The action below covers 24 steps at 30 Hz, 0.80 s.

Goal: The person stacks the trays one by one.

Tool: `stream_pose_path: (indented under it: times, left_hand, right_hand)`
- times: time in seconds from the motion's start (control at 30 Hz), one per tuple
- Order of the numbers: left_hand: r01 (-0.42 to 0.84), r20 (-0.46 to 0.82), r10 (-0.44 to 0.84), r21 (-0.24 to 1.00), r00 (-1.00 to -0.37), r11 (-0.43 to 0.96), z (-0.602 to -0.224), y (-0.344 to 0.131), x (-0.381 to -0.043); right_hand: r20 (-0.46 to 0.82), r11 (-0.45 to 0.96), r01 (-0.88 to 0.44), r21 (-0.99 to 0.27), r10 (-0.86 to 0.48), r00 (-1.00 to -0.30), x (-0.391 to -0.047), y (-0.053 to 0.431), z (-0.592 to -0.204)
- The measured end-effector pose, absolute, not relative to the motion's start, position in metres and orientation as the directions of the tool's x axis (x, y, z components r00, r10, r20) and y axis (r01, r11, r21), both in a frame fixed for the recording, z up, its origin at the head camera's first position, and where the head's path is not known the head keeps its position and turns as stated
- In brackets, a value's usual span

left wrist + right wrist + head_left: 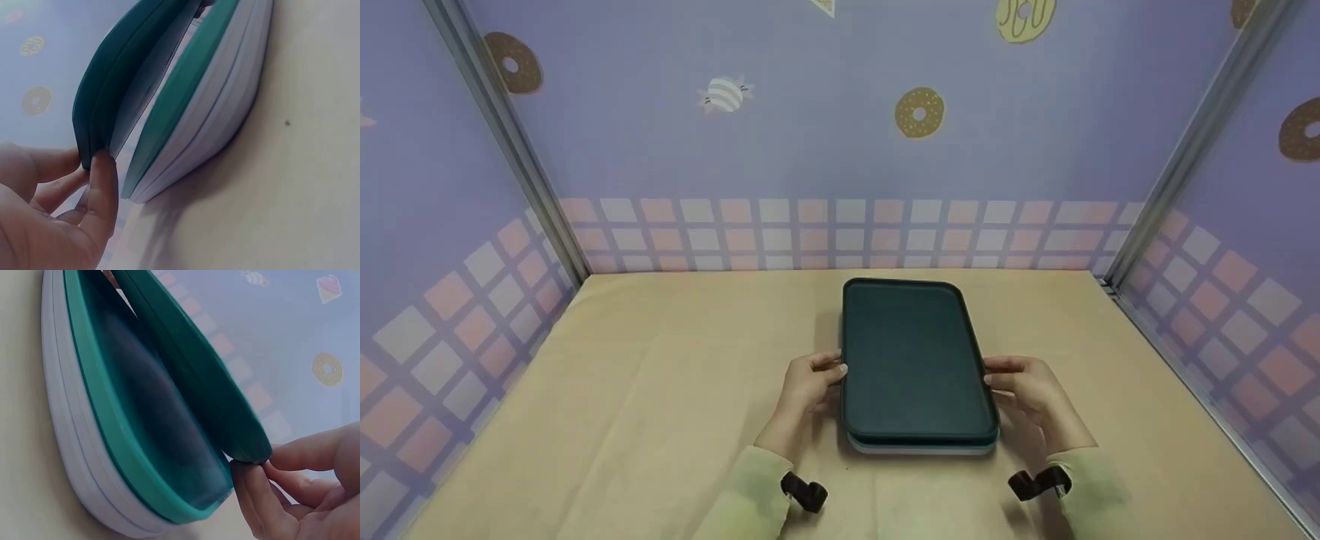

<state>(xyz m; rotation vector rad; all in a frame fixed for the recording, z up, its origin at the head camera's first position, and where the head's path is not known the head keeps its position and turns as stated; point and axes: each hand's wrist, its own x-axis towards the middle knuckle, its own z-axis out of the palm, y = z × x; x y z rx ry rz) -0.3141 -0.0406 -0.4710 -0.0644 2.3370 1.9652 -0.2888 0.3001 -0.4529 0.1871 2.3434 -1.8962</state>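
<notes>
My left hand [807, 388] pinches the left long edge of a dark green, rectangular tray [915, 352] with rounded corners. On the opposite edge, my right hand [1033, 388] grips the same tray between thumb and fingers. Both wrist views show this tray raised off a stack, with a gap between them. The stack's top piece is another green tray [115, 433], whose hollow inside is visible in the right wrist view. Beneath it are white layers [225, 107], resting on the table. From the head view, the raised tray hides most of the stack.
A pale yellow cloth covers the table [660, 390]. Purple walls [810, 135] with donut prints and a pink-and-white check band enclose the back and both sides. Metal posts [529, 165] stand at the back corners. Dark wrist mounts [804, 493] sit on both sleeves.
</notes>
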Motion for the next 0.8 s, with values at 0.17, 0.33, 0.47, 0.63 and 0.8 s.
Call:
stream_pose_path:
  times: [0.17, 0.33, 0.47, 0.63, 0.8]
  left_hand:
    - [-0.116, -0.121, 0.022, 0.98, -0.992, 0.164, -0.475, -0.037, -0.314]
    - [-0.147, -0.151, 0.022, 0.981, -0.988, 0.13, -0.479, -0.035, -0.313]
    - [-0.153, -0.156, 0.019, 0.981, -0.988, 0.122, -0.481, -0.034, -0.314]
    - [-0.158, -0.161, 0.017, 0.979, -0.987, 0.127, -0.483, -0.034, -0.315]
    - [-0.125, -0.132, 0.035, 0.98, -0.991, 0.152, -0.483, -0.034, -0.314]
  right_hand:
    - [-0.178, 0.235, 0.183, -0.955, 0.04, -0.983, -0.29, 0.301, -0.454]
    - [-0.192, 0.242, 0.199, -0.95, 0.05, -0.98, -0.291, 0.302, -0.457]
    - [-0.199, 0.242, 0.205, -0.948, 0.049, -0.979, -0.292, 0.304, -0.458]
    - [-0.219, 0.242, 0.228, -0.943, 0.065, -0.974, -0.294, 0.303, -0.46]
    - [-0.229, 0.264, 0.242, -0.934, 0.078, -0.97, -0.293, 0.304, -0.461]
